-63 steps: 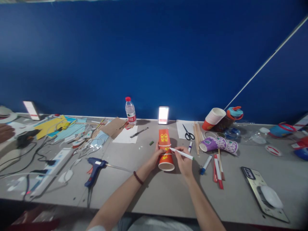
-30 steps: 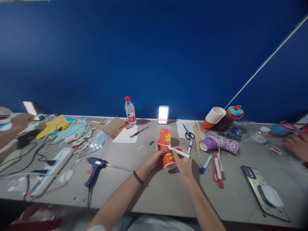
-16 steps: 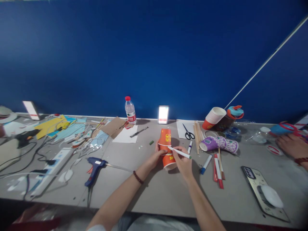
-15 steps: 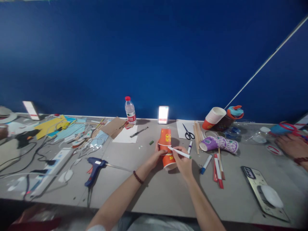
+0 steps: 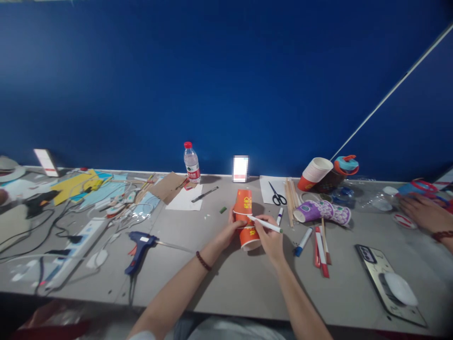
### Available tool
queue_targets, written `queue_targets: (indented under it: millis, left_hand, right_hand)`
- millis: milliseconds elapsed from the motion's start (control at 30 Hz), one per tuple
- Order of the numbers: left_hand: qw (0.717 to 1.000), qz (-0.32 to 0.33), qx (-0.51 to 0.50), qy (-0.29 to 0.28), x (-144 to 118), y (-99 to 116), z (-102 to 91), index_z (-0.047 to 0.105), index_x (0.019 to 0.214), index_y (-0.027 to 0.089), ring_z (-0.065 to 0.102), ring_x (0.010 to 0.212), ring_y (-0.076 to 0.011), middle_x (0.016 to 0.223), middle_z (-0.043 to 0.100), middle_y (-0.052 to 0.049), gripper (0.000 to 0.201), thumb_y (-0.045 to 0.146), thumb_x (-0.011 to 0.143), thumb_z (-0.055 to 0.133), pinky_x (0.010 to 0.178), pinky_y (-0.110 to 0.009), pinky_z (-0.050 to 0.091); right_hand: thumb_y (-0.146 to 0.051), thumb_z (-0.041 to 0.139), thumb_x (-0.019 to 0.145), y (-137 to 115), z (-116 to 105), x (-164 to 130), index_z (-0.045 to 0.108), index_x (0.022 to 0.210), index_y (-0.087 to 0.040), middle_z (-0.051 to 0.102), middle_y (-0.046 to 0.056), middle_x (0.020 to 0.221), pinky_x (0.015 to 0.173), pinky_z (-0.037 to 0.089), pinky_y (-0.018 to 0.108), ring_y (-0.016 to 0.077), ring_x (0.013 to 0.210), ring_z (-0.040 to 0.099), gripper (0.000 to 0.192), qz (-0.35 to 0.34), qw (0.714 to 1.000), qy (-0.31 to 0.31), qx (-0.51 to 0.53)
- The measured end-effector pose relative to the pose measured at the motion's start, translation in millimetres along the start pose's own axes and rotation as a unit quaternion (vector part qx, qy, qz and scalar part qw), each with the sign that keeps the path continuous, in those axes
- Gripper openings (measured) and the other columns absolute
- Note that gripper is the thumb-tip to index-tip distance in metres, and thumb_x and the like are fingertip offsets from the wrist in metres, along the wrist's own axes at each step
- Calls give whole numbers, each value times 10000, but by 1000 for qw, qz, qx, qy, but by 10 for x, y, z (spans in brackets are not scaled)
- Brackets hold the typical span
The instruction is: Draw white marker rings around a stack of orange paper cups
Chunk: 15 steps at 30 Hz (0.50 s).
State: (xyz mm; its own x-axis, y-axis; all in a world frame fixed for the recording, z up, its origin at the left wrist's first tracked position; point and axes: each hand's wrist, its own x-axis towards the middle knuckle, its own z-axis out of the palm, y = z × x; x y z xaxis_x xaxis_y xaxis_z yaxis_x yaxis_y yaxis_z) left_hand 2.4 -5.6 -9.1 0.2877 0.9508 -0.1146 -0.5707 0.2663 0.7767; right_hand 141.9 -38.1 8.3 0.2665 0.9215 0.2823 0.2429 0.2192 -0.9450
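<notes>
While I follow from a distance through the head camera, the blue wall (image 5: 212,85) closes off the far side, and the grey table (image 5: 219,288) spreads beneath my view. Central on it are the red paper cups (image 5: 244,200), joined end to end, their open mouth facing the person; I cannot tell whether they rest on the surface or are lifted slightly. Purple cups (image 5: 322,211) of similar shape lie off to the right.

The left hand (image 5: 228,232) has its fingers clamped around the red cups near the middle, probably to stop them rolling. From the other side, the right hand (image 5: 272,236) approaches with fingers closed together on a white marker (image 5: 268,224) in a writing grip, which I judge gives fine control. The marker slants, green end outward, tip at the cups' middle; actual contact is too small to tell.

Against the wall leans a lit phone (image 5: 241,169), upright and facing the person, perhaps for easy viewing. Scissors (image 5: 277,194) lie partly on white paper (image 5: 266,188), and a small green piece (image 5: 222,210) sits near the left hand.
</notes>
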Motion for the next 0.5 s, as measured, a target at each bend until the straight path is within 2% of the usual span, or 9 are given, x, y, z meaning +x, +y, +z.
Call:
queue_targets:
  millis: [300,500]
  left_hand:
    - [1000,-5,-3,-4,-8,11,-1,386,1425,269,632,982,-239,1121,651,-77,831,130,670,703,878,-373,490]
    - [1000,-1,-11,3,-6,-5,6,393,1417,261,636,952,-234,1063,670,-65,825,123,667,709,884,-378,472]
  right_hand:
    - [-376,625,840,-17,-2,-4,648,857,-185,693,34,795,654,548,288,182,720,669,193,9,1000,-10,5]
    - [-362,618,838,-40,-12,3,637,818,-188,682,28,777,678,540,288,182,734,660,176,-4,1000,-10,-7]
